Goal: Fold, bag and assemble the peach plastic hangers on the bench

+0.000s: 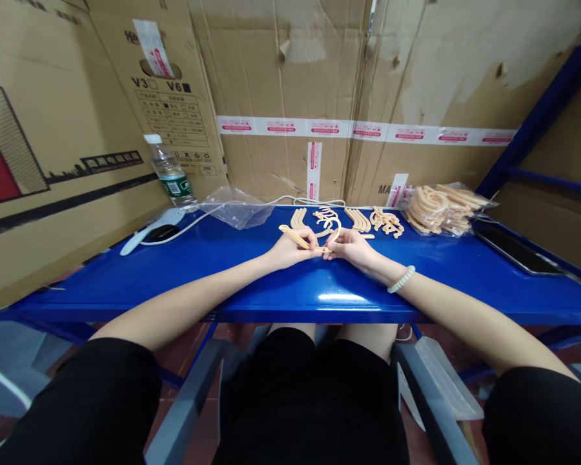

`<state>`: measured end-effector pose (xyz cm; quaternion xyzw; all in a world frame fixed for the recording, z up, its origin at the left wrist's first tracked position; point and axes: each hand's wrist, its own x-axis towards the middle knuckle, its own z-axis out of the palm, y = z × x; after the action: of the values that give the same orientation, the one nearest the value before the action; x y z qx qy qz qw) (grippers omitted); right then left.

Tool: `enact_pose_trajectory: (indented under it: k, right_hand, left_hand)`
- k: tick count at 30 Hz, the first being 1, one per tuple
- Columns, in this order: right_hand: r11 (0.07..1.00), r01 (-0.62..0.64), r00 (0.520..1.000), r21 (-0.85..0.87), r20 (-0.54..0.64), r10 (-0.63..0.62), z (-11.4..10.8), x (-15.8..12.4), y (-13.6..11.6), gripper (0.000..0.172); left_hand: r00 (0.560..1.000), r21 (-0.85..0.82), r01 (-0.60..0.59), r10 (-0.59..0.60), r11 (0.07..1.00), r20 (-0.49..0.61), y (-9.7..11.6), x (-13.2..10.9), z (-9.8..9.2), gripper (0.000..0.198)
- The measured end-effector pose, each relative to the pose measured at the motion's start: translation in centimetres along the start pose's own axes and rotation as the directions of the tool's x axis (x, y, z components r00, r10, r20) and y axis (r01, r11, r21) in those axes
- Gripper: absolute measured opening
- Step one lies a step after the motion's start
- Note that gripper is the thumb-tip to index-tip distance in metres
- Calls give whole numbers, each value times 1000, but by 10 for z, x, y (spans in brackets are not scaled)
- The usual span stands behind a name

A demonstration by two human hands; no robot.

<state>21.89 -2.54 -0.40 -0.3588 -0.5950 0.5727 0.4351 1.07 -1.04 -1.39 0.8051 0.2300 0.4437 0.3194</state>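
Note:
My left hand (293, 250) is closed around a long beige strip-shaped piece (295, 237), which slants up to the left out of the fingers. Just beside it, my right hand (351, 248) pinches a beige curved hook piece (339, 226) whose bend rises above the fingers. The two pieces meet between my fingertips; whether they are joined I cannot tell. Behind the hands lie curved beige strips (299, 218), a group of beige hooks (325, 214), more stacked strips (357, 220) and a pile of small knobbly beige parts (387, 222).
A clear bag of beige parts (440, 208) and a dark phone (517, 250) are on the right of the blue table (252, 290). On the left stand a water bottle (174, 177), a pale-handled object (148, 232) and a crumpled plastic bag (239, 205). Cardboard (281, 77) walls the back.

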Motion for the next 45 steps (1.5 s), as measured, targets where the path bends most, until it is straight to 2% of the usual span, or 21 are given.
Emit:
enact_pose_trajectory:
  k: [4, 8, 11, 14, 20, 22, 24, 25, 26, 27, 28, 30, 31, 32, 33, 35, 37, 41, 45]
  right_hand:
    - [994, 85, 996, -72, -34, -87, 3, 0, 2, 30]
    - [974, 195, 980, -112, -11, -197, 3, -1, -1, 32]
    - [952, 251, 964, -175, -46, -262, 2, 0, -4, 33]
    - [959, 223, 969, -175, -64, -237, 2, 0, -3, 35]
    - [980, 149, 989, -128, 18, -148, 4, 0, 0, 40]
    - [975, 163, 987, -153, 37, -159, -3, 4, -4, 42]
    - [942, 219, 975, -255, 29, -219, -18, 11, -11, 40]
    - [897, 261, 962, -355, 17, -273, -29, 16, -16, 38]
    - [815, 301, 942, -495, 18, -336, -40, 20, -22, 33]
    - [678, 326, 914, -659, 35, -405, -53, 24, -26, 27]
    - [498, 320, 890, -806, 76, -449, -65, 27, -30, 23]
    - [167, 249, 898, -954, 163, -408, -86, 33, -34, 22]
    - [53, 217, 916, -975, 185, -355, -94, 35, -34, 24]
    - [-15, 199, 934, -980, 194, -299, -100, 37, -32, 25]
    - [-45, 190, 947, -981, 195, -254, -103, 39, -30, 27]
    - [-40, 189, 958, -981, 193, -212, -106, 41, -24, 27]
    - [-6, 185, 958, -983, 182, -223, -106, 43, -19, 27]
    - [94, 178, 941, -980, 141, -308, -106, 46, -13, 21]
    - [227, 180, 899, -957, 66, -434, -106, 48, -14, 16]
  left_hand:
    - [993, -69, 114, -115, 991, -6, 7, -1, 2, 33]
    - [973, -209, 186, -210, 960, -97, 7, 0, 3, 38]
    - [948, -309, 229, -284, 923, -143, 1, 1, 3, 38]
    - [936, -364, 250, -320, 897, -148, -4, 1, 5, 39]
    - [923, -441, 324, -382, 837, -47, -1, -1, 9, 43]
    - [902, -481, 354, -429, 802, -50, 1, -2, 10, 44]
    - [880, -528, 377, -472, 761, -53, 2, -2, 10, 44]
    - [872, -546, 385, -487, 744, -49, 3, -1, 10, 43]
    - [867, -561, 392, -497, 729, -41, 3, -1, 10, 43]
    - [863, -573, 397, -504, 717, -32, 4, -1, 10, 42]
    - [860, -583, 403, -509, 706, -22, 4, 0, 10, 41]
    - [852, -602, 415, -524, 682, -7, 6, 0, 9, 40]
    - [847, -612, 419, -531, 671, -3, 6, 1, 8, 40]
    - [843, -621, 421, -538, 662, -2, 6, 1, 8, 39]
    - [838, -628, 423, -545, 653, -2, 6, 1, 8, 40]
    - [830, -636, 428, -557, 642, -4, 7, 1, 7, 41]
    - [829, -636, 431, -559, 640, -1, 6, 1, 7, 41]
    - [841, -638, 425, -541, 642, 15, 5, 1, 7, 41]
    - [845, -642, 421, -534, 641, 21, 2, 1, 6, 41]
